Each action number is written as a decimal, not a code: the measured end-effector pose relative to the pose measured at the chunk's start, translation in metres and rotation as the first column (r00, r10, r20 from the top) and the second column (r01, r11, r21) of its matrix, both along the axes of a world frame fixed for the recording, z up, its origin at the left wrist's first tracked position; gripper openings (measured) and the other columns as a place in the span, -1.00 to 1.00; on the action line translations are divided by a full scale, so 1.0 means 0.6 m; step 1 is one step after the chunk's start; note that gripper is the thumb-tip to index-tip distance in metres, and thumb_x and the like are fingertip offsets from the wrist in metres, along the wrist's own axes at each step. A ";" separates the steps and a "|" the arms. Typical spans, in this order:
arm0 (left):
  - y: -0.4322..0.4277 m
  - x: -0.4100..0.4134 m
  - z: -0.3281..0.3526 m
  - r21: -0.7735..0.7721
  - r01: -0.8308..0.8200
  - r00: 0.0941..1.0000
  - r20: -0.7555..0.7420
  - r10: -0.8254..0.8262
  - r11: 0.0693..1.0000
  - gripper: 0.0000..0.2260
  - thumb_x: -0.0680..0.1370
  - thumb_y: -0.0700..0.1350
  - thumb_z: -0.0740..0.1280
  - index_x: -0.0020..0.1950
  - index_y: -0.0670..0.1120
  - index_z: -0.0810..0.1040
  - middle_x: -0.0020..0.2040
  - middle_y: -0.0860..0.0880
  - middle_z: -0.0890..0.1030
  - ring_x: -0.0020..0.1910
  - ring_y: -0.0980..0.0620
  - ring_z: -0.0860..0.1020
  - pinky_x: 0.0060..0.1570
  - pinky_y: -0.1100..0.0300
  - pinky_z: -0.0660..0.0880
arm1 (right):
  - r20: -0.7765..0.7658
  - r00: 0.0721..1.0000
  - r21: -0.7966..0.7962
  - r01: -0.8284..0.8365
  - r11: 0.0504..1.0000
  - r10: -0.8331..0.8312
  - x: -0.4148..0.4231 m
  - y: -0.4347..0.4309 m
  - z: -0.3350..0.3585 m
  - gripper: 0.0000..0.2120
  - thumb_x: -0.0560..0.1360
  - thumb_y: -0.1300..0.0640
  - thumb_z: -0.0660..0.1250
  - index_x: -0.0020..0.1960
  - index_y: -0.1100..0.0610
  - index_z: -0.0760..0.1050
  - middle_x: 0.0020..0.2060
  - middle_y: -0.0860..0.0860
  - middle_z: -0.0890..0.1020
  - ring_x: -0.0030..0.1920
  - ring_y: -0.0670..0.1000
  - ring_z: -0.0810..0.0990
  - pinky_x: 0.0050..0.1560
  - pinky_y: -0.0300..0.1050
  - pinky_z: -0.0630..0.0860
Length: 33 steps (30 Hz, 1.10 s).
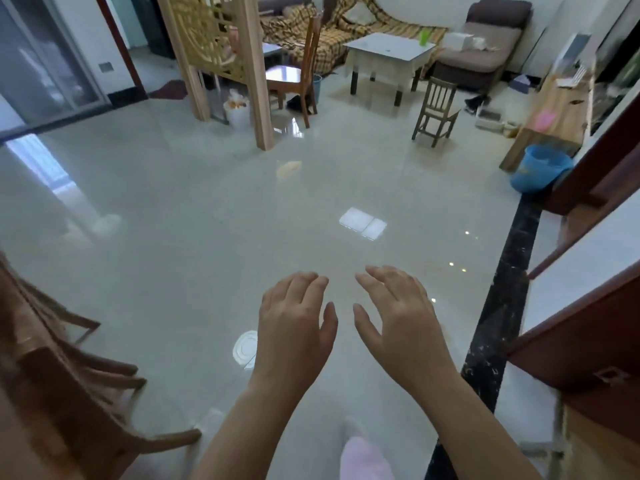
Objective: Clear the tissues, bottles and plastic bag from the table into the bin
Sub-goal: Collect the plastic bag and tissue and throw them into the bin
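Note:
My left hand [294,323] and my right hand [398,317] are held out side by side over the glossy tiled floor, palms down, fingers spread, holding nothing. Far across the room stands a low white table [388,51] with a green bottle [424,38] on its far edge. A blue bin [540,171] sits on the floor at the right, beside a wooden bench. A white bin [237,110] with orange litter inside stands behind the wooden screen post. A dark bin [317,87] is partly hidden beside a chair. Tissues and plastic bag are not discernible.
A wooden chair [69,393] is close at my lower left. A lattice screen with posts [256,74] stands mid-room, a dining chair [304,67] and a small chair [438,109] beyond. A dark door frame [588,306] lies at my right. A sofa lines the back wall.

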<state>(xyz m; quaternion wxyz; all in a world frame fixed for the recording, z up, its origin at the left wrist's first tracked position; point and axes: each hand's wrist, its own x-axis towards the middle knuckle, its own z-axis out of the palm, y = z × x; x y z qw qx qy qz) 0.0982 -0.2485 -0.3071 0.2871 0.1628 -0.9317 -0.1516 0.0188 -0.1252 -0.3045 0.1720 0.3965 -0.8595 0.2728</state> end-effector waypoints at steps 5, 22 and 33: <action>-0.082 -0.130 0.006 -0.039 -0.108 0.994 -0.029 0.107 0.993 -0.69 0.45 -0.07 0.17 0.05 -0.18 0.59 0.00 -0.11 0.65 0.01 -0.13 0.59 0.05 0.00 0.47 | -0.003 0.993 0.007 -0.118 0.993 0.118 -0.147 -0.100 -0.009 -0.63 0.45 0.05 0.15 0.12 0.24 0.53 0.06 0.17 0.61 0.12 0.21 0.54 0.10 0.22 0.46; -0.412 -0.288 0.012 -0.016 -0.580 0.814 0.012 0.581 0.814 -0.68 0.46 -0.06 0.17 0.07 -0.19 0.57 0.01 -0.12 0.64 0.01 -0.12 0.59 0.05 -0.01 0.48 | 0.000 0.802 -0.016 -0.598 0.801 0.598 -0.393 -0.539 0.009 -0.63 0.45 0.04 0.17 0.12 0.23 0.53 0.07 0.16 0.60 0.13 0.21 0.53 0.12 0.21 0.45; -0.804 -0.295 0.002 0.008 -0.747 0.664 0.041 0.746 0.665 -0.65 0.47 -0.05 0.15 0.10 -0.19 0.56 0.04 -0.14 0.63 0.05 -0.15 0.57 0.10 -0.07 0.45 | -0.034 0.698 -0.029 -0.716 0.697 0.716 -0.420 -0.962 0.024 -0.64 0.43 0.07 0.17 0.09 0.25 0.54 0.04 0.16 0.62 0.10 0.21 0.54 0.07 0.22 0.48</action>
